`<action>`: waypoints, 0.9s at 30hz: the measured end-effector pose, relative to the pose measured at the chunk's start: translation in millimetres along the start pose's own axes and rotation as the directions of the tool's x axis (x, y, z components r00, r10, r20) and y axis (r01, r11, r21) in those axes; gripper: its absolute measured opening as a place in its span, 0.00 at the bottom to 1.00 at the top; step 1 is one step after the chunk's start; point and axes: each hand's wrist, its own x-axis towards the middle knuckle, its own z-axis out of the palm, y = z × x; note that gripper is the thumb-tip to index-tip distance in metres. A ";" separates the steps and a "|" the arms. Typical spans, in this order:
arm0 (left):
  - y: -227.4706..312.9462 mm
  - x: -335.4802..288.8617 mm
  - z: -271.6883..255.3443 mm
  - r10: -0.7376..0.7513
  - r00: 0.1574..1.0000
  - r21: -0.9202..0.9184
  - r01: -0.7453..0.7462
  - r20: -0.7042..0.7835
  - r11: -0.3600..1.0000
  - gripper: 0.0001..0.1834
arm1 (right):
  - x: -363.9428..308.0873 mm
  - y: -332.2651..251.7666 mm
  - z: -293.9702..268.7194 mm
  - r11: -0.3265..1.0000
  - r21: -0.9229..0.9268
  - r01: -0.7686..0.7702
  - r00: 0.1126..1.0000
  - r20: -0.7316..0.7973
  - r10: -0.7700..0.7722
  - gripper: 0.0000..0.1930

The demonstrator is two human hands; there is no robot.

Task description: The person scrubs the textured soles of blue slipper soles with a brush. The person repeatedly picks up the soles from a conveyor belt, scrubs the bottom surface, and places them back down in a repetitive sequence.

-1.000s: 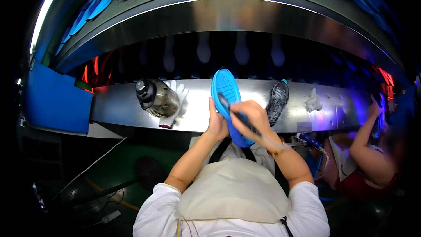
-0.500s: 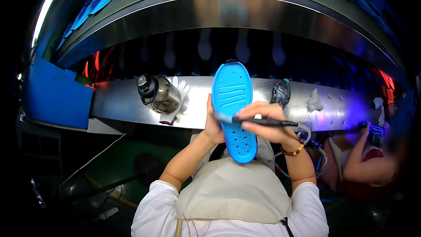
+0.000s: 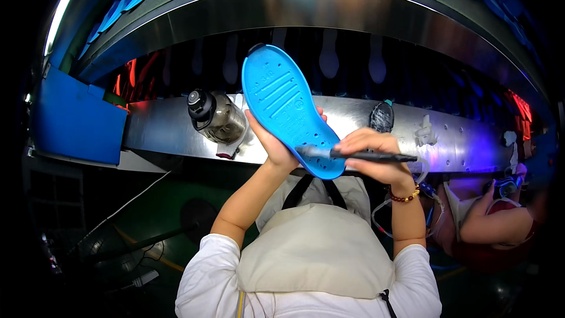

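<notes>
The left hand (image 3: 275,144) reaches up from the lower left, its forearm slanting inward, and cradles a blue shoe sole (image 3: 282,97) from beneath: the thumb side runs along the sole's left edge while fingertips show past the right edge, so this grip is closed around the sole. The sole is raised above the bench (image 3: 347,112) and its front edge, patterned face toward the camera, wide end leaning up and left, narrow end nearer the torso. The right forearm rises almost straight from the lower right, a beaded bracelet (image 3: 405,196) at the wrist. The right hand (image 3: 376,154) bends leftward there, its grip pinching a black-handled brush (image 3: 402,157) between thumb and fingers. The brush lies almost level, bristles pointing left over the sole's narrow end; blur hides whether they touch it. A dark bottle (image 3: 222,121) stands on the bench to the left, and a black-and-white patterned piece (image 3: 381,118) lies to the right.
</notes>
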 end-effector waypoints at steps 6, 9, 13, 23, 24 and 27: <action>17.4 1.3 3.2 0.017 0.997 0.002 -0.018 0.075 1.000 0.53 | -13.6 1.6 -4.4 0.980 0.200 -0.007 0.995 0.101 -0.013 0.12; 17.4 4.9 4.5 0.018 0.998 0.055 -0.022 0.055 0.998 0.53 | -16.4 7.7 1.8 0.976 0.197 -0.089 0.995 -0.022 0.095 0.12; 25.5 5.0 4.9 -0.032 0.989 0.025 0.028 0.145 0.999 0.53 | -20.2 14.2 -1.5 0.931 0.365 -0.008 0.988 0.146 -0.048 0.13; -2.5 -19.1 5.4 -0.180 0.958 -0.064 0.199 0.222 0.978 0.42 | -15.3 6.4 37.3 0.527 0.841 -0.118 0.856 -0.183 0.483 0.11; -0.1 -17.0 -3.5 -0.176 0.960 -0.066 0.194 0.217 0.979 0.42 | -16.6 -2.5 32.1 0.673 0.683 -0.285 0.884 -0.084 0.459 0.11; 13.7 -8.4 -31.5 -0.319 0.909 0.200 0.271 0.270 0.942 0.37 | -16.9 -14.7 14.0 0.866 0.290 -0.408 0.913 0.141 0.383 0.10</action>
